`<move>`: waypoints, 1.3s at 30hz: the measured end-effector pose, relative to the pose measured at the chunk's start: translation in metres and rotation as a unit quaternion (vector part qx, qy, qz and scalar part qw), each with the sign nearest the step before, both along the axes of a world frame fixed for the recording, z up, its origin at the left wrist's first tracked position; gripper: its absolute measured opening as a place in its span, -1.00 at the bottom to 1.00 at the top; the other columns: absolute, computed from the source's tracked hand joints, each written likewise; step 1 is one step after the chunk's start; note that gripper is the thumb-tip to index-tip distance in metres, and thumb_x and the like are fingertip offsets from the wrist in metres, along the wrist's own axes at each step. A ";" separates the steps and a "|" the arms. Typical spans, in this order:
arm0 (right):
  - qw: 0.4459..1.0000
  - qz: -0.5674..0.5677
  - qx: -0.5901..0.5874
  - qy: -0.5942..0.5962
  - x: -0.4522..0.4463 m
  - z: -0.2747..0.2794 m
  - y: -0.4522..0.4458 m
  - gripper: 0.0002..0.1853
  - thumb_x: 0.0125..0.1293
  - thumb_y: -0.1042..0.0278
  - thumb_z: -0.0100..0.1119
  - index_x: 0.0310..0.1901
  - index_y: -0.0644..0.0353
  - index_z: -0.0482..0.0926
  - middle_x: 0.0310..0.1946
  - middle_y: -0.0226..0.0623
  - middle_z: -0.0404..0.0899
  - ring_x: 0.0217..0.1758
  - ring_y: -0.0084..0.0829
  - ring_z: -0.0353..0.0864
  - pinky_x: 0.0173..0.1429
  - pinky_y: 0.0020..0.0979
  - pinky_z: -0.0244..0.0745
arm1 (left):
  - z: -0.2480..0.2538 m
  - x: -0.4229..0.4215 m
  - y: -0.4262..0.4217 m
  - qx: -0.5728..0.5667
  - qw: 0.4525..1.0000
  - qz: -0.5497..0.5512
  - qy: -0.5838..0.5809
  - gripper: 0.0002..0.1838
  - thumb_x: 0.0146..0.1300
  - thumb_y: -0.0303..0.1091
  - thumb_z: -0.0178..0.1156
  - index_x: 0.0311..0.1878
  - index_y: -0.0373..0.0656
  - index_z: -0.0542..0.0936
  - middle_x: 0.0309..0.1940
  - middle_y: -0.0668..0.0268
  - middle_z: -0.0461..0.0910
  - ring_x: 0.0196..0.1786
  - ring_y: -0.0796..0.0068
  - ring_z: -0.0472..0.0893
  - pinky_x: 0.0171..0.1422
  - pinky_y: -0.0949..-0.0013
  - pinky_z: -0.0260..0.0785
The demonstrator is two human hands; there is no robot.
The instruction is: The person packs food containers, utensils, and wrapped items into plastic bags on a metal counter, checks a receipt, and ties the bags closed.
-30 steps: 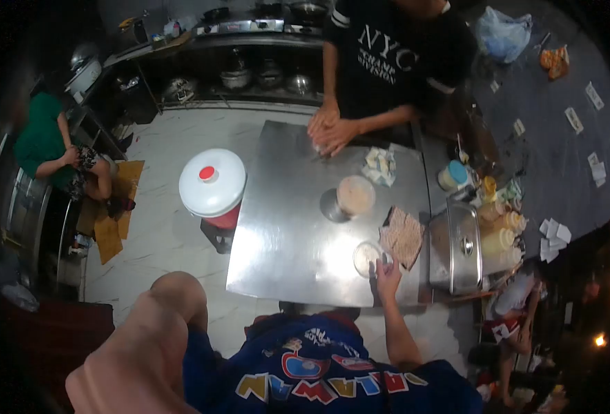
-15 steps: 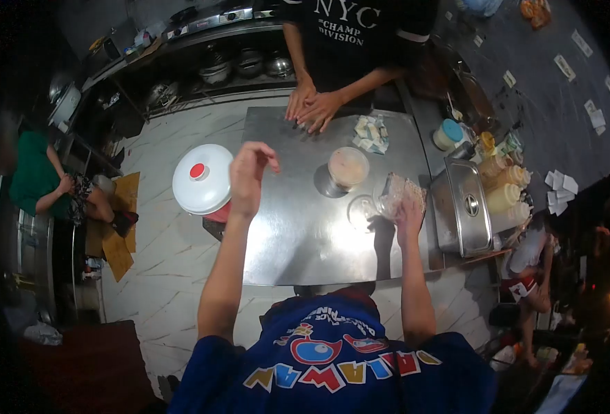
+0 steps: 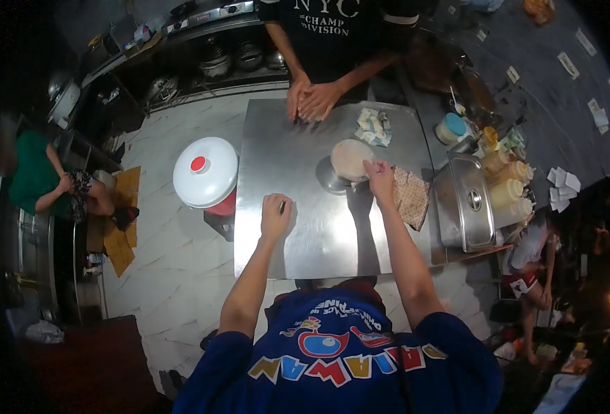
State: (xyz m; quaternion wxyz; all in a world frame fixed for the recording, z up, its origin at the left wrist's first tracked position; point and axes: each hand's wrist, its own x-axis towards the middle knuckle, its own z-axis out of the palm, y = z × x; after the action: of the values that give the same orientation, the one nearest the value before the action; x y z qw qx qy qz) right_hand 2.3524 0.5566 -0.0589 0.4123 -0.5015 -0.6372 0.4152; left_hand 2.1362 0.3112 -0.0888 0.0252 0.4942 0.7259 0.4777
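Covered tub (image 3: 350, 157): on the steel table (image 3: 298, 165), within easy reach.
Right hand (image 3: 379, 176): pinches the tub's near-right edge, probably to steady its top.
Left hand (image 3: 276, 215): curled, apart from the tub; whether it holds anything, I cannot tell.
Patterned mat (image 3: 411, 201): just right of the tub.
Sauce bottles (image 3: 506, 194): grouped past the metal bin (image 3: 458, 207), seemingly for handy reach.
Co-worker's hands (image 3: 313, 101): together at the far edge.

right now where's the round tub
In the head view, slightly right of centre, the tub stands on the steel table, left of the patterned sheet, with the right hand at its edge.
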 end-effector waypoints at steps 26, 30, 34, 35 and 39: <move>0.938 0.103 0.252 -0.213 -0.028 0.059 -0.033 0.06 -0.14 -0.10 0.59 0.35 0.25 0.27 0.35 0.13 0.23 0.39 0.12 0.20 0.48 0.03 0.06 | -0.001 -0.001 0.005 0.007 1.000 0.008 0.017 -0.94 0.20 -0.46 0.25 -0.34 -0.22 0.60 -0.25 0.21 0.61 -0.06 0.12 0.51 0.09 0.16 0.37; 0.943 0.096 0.257 -0.186 -0.027 0.054 -0.032 0.06 -0.13 -0.12 0.58 0.36 0.23 0.26 0.37 0.13 0.18 0.41 0.12 0.17 0.48 0.04 0.06 | -0.001 0.002 0.003 0.010 1.000 0.012 0.013 -0.95 0.21 -0.46 0.25 -0.33 -0.22 0.59 -0.26 0.20 0.60 -0.07 0.12 0.51 0.07 0.16 0.36; 0.941 0.104 0.257 -0.195 -0.027 0.058 -0.033 0.06 -0.11 -0.10 0.58 0.36 0.23 0.25 0.37 0.13 0.17 0.40 0.13 0.16 0.48 0.04 0.06 | 0.001 0.003 0.001 0.006 1.000 0.011 0.024 -0.94 0.21 -0.47 0.24 -0.31 -0.23 0.58 -0.27 0.20 0.59 -0.08 0.12 0.50 0.07 0.15 0.36; 0.941 0.106 0.245 -0.209 -0.027 0.057 -0.033 0.05 -0.11 -0.10 0.58 0.36 0.23 0.25 0.37 0.14 0.17 0.40 0.13 0.16 0.48 0.04 0.05 | 0.001 0.003 0.000 0.003 1.000 0.010 0.022 -0.94 0.21 -0.47 0.24 -0.31 -0.23 0.58 -0.27 0.20 0.59 -0.07 0.12 0.50 0.07 0.15 0.36; 0.939 0.100 0.254 -0.209 -0.029 0.053 -0.036 0.06 -0.10 -0.14 0.57 0.36 0.24 0.24 0.38 0.14 0.15 0.41 0.15 0.15 0.48 0.05 0.04 | 0.000 0.001 0.000 0.004 1.000 0.007 0.018 -0.94 0.20 -0.46 0.25 -0.32 -0.22 0.58 -0.27 0.21 0.59 -0.07 0.12 0.50 0.08 0.15 0.36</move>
State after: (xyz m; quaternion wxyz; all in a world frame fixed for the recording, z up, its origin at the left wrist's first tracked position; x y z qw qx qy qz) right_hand 2.3237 0.5207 -0.0063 0.3399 -0.3891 -0.8402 0.1644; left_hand 2.1369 0.3114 -0.0893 0.0072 0.4976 0.7280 0.4716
